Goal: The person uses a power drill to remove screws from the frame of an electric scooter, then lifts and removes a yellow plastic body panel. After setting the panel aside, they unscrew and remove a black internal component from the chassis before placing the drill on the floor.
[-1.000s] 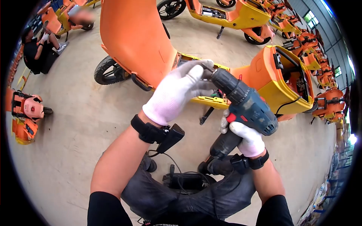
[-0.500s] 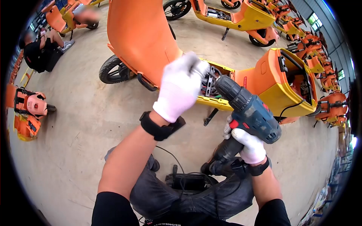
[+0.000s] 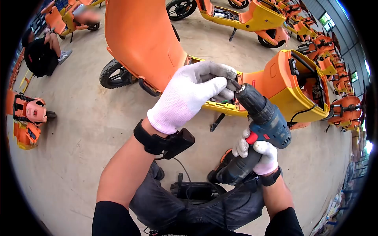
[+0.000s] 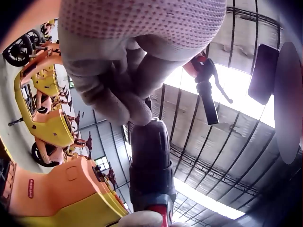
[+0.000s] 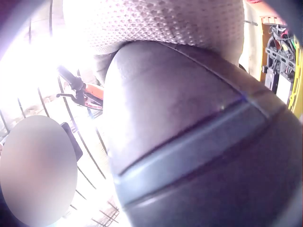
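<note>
A blue-black drill (image 3: pixel 268 118) points up and left in the head view, its handle gripped by my gloved right hand (image 3: pixel 258 152). The gloved left hand (image 3: pixel 189 91) pinches a small dark bit (image 3: pixel 234 82) at the tip of the drill's chuck (image 3: pixel 252 98). In the left wrist view the left fingers (image 4: pixel 137 108) meet just above the chuck (image 4: pixel 150 146). The drill's dark body (image 5: pixel 189 132) fills most of the right wrist view, under the right glove (image 5: pixel 161 23). Behind the hands stands an orange and yellow scooter (image 3: pixel 271 74).
More orange and yellow scooters (image 3: pixel 252 17) stand at the back and right. A seated person (image 3: pixel 41 51) is at the upper left, above a pink and orange scooter part (image 3: pixel 33 112). A black case (image 3: pixel 195 189) lies between the legs, with a cable beside it.
The left hand first drew back from the chuck, uncovering the scooter's inner parts, then returned to its tip. The drill has swung a little more upright.
</note>
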Motion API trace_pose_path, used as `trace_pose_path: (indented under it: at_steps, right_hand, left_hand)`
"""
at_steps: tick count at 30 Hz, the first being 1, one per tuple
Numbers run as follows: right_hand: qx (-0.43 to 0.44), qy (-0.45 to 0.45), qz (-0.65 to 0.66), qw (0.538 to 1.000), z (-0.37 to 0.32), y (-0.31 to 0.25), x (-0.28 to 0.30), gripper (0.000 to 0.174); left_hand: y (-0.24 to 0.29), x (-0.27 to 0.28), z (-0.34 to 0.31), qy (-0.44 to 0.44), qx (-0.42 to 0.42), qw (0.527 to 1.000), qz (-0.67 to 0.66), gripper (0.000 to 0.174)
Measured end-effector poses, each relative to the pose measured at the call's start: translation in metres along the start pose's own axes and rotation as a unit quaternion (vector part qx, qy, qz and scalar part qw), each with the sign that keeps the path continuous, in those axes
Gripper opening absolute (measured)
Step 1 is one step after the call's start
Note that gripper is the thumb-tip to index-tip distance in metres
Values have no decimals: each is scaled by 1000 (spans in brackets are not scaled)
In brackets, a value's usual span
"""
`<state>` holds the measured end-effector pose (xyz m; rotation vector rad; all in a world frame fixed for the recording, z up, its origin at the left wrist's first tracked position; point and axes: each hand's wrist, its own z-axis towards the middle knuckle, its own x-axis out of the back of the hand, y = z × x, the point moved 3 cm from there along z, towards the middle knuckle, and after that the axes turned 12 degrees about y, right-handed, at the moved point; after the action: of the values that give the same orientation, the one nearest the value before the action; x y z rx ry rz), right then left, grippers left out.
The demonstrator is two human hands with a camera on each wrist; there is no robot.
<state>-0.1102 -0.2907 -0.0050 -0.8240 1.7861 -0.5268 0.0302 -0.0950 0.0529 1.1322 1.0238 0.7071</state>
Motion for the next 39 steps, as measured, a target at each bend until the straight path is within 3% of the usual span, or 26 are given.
trace_pose_path:
  at_steps: [9,12,13,14,15,16,18,22,25,26,27,28,29,32,33,34,36,39]
  right_hand:
    - [-43,-35,38,998,1,0,4,48]
    - [-40,7,8,999,0,4,-2,40]
    - [-39,9,9,999,0,4,-2,40]
    - [-45,6,15,999,1,5,-2,40]
    - [-52,3,21,998,1,6,-2,40]
    - [-51,2,21,998,1,6,-3,40]
    - [-46,11,24,999,1,8,-6,40]
    - [-36,26,10,999,3,9,-4,40]
    - [-21,22,13,999,4,8,-3,40]
    - [-18,12,30,999,5,7,-1,42]
    - [-15,2,46,999,5,5,0,46]
    - [-14,3,47,999,4,5,0,46]
    - [-14,10,45,999,4,4,0,45]
    - [4,43,3,999,4,5,-4,43]
    - [23,65,-38,997,4,5,-4,42]
    - [22,66,-38,997,3,5,-4,42]
    - [49,62,-86,993,4,6,-3,40]
    - [53,54,-103,992,2,6,-4,37]
  left_hand:
    - [-2,-4,-2,1,13,997,-76,22]
    - [-7,-4,-2,73,-42,996,-20,17]
    - [-2,-2,-3,102,-217,957,164,16]
    - [2,-4,-5,126,-379,853,337,15]
    - [1,-6,-5,150,-443,801,373,16]
    - [0,-7,-5,150,-443,801,373,16]
    - [0,-10,-9,170,-469,749,436,12]
    - [-2,-13,-12,191,-465,737,451,10]
    - [-18,-13,-11,164,-396,800,421,6]
    - [-21,-12,-11,164,-396,799,421,6]
    - [-31,-11,-6,114,-259,887,365,12]
    - [-40,-11,-5,59,-113,946,298,21]
    - [-41,-13,-5,57,-113,946,299,21]
    - [-43,-32,-10,-112,-23,986,119,41]
    - [-41,-38,-16,-165,49,982,77,42]
    - [-49,-49,-21,-171,83,982,-5,41]
    - [-56,-56,-28,-156,145,977,-33,39]
    - [-58,-62,-32,-142,154,978,8,39]
